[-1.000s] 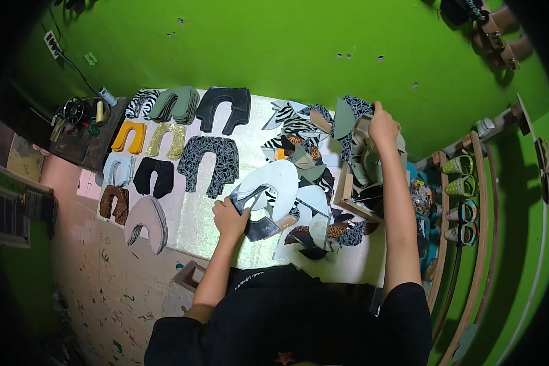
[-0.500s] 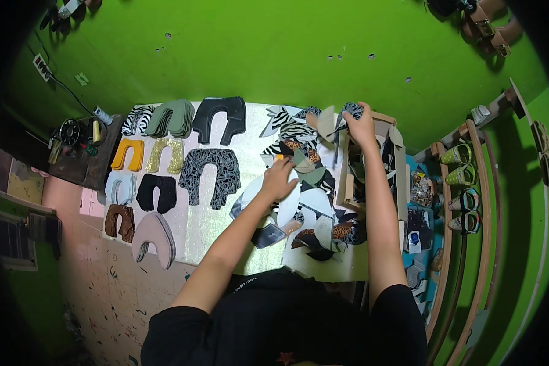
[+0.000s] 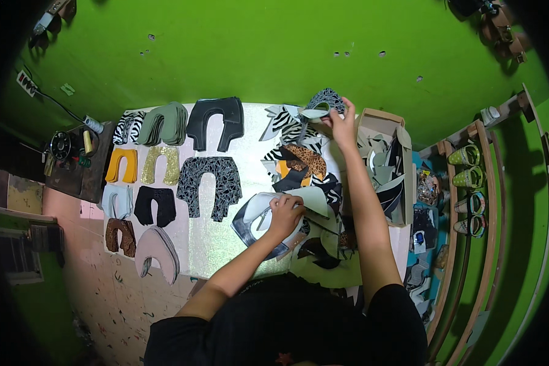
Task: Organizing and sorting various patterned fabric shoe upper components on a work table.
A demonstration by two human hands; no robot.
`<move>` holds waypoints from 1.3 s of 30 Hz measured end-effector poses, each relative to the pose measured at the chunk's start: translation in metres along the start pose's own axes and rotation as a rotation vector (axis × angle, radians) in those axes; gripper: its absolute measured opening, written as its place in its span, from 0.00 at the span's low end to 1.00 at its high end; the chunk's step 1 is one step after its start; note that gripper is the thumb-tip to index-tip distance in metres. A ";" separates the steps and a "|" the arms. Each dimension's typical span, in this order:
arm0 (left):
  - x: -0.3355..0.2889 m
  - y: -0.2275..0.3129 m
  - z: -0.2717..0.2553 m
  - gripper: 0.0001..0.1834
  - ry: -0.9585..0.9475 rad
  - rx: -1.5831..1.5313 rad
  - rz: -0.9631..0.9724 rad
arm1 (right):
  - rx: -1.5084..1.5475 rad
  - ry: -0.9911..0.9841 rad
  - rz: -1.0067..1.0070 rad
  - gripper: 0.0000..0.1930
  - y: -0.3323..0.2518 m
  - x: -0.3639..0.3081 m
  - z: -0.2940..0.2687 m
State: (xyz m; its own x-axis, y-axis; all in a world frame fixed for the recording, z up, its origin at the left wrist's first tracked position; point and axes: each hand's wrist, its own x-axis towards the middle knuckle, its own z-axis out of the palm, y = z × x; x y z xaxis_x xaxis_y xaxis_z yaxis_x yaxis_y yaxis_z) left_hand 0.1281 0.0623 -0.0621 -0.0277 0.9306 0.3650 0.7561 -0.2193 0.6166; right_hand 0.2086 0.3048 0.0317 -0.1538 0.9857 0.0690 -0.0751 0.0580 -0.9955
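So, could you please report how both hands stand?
Right hand: holding black-and-grey patterned piece. Left hand: over white piece. Loose scraps crowd around it.

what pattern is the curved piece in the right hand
The curved piece is dark with pale crisscross lines, best seen in the head view.

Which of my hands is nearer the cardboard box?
Right. Your right hand is just left of the cardboard box, holding a patterned piece; your left hand is farther left, nearer your body.
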 end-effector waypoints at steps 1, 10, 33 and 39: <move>-0.002 0.000 0.001 0.08 0.032 -0.006 0.010 | -0.071 0.010 0.020 0.29 0.011 -0.001 0.000; -0.010 -0.003 -0.005 0.11 0.041 -0.050 -0.057 | -1.157 -0.100 0.210 0.43 0.056 -0.073 0.015; -0.001 0.002 -0.019 0.11 0.078 -0.192 0.014 | -0.508 0.119 -0.247 0.12 0.022 -0.032 -0.058; 0.007 -0.008 -0.015 0.14 0.123 -0.566 -0.450 | -0.191 0.024 -0.072 0.18 0.020 -0.026 -0.057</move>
State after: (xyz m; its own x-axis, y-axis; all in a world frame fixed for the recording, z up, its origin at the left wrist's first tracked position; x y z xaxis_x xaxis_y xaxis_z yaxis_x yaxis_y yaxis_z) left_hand 0.1120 0.0666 -0.0539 -0.3544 0.9339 0.0463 0.2019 0.0280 0.9790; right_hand 0.2673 0.2892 0.0066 -0.1313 0.9812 0.1415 0.1037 0.1555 -0.9824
